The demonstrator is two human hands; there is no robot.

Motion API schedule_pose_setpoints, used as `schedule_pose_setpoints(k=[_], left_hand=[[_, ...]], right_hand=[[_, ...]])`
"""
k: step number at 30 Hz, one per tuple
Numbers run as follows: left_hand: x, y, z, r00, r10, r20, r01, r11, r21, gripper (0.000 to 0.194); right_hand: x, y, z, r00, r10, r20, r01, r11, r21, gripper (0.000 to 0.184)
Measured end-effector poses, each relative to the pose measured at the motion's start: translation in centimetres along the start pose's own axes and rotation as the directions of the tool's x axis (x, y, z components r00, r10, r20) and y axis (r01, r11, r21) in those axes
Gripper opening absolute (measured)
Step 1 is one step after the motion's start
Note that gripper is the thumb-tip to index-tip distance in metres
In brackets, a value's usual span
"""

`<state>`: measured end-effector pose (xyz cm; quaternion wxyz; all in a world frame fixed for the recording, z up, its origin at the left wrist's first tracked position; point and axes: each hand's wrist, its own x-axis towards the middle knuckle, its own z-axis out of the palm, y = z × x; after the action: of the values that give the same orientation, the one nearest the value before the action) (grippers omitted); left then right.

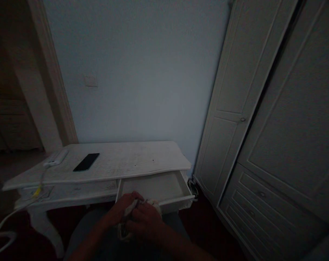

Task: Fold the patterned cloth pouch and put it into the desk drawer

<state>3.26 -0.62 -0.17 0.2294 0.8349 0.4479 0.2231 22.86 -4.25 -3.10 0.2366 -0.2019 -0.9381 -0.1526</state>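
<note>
Both hands meet in front of a pulled-out white drawer (pixel 164 186), whose visible floor is bare. My left hand (pixel 125 206) has its fingers closed on a crumpled pale cloth (pixel 130 209). Gripping the same cloth from the right is my right hand (pixel 146 220), its fingers curled in. Part of the cloth shows past the right knuckles, and a light loop (pixel 123 233) hangs below the hands over my lap. Dim light and the fingers hide much of it.
On the white table (pixel 126 156) lie a dark phone (pixel 86 162) and a white power strip (pixel 55 158) with a cable (pixel 15 214) running down left. A wardrobe (pixel 229 101) stands at right, close to the drawer. Dark items (pixel 193 189) rest on the floor behind the drawer corner.
</note>
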Motion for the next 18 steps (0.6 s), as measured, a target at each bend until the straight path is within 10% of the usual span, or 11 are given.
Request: schedule_pose_setpoints(k=[9, 18], left_hand=[[0.3, -0.7, 1.1, 0.978, -0.201, 0.054, 0.206, 0.9, -0.385, 0.095], [1.3, -0.8, 0.8, 0.962, -0.197, 0.188, 0.27, 0.781, -0.563, 0.105]], right_hand=[[-5.0, 3.0, -4.9, 0.952, 0.307, 0.005, -0.305, 0.946, -0.106, 0.042], [1.4, -2.9, 4.4, 0.987, -0.026, -0.157, 0.025, 1.0, -0.008, 0.009]])
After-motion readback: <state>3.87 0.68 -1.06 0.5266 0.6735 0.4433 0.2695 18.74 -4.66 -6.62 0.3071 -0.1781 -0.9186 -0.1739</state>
